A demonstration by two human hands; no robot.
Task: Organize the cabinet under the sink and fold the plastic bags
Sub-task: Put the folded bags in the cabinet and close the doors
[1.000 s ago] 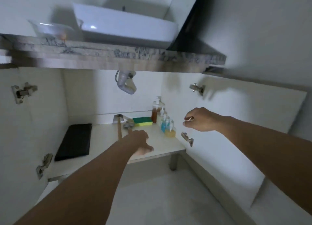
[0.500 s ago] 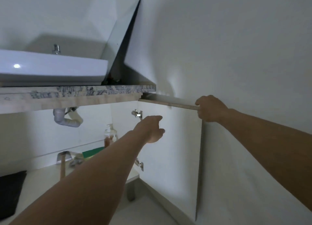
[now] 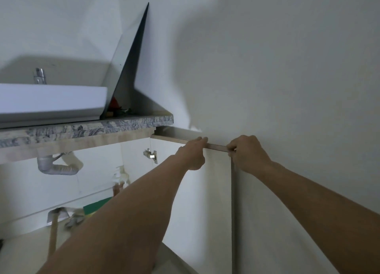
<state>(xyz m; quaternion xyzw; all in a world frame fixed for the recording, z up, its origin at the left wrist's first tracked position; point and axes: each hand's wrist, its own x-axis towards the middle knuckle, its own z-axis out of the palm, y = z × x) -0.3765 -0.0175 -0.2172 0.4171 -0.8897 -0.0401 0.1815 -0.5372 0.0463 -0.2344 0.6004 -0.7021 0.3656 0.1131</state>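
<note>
Since half a second ago the left hand [image 3: 194, 153] has come up from mid-air to the top edge of the open cabinet door [image 3: 218, 201], joining the right hand [image 3: 247, 153], which has kept its place at the door's upper outer corner. Both sets of fingers are curled closed over that thin top edge, at the centre of the frame, the left hand just beside the right with a short bare stretch of edge between them. Behind them, the door stands swung out close to the white wall [image 3: 287, 68].

At lower left the cabinet [image 3: 92, 181] interior lies open: a grey drain pipe [image 3: 55, 168] hangs under the stone-patterned surface [image 3: 82, 129], a pump bottle [image 3: 120, 180] stands at the back, and a green sponge [image 3: 95, 207] lies beside a wooden-handled tool [image 3: 53, 230], both partly hidden by the left forearm. A white basin [image 3: 51, 101] sits on the surface at left, with a faucet [image 3: 39, 76] behind it.
</note>
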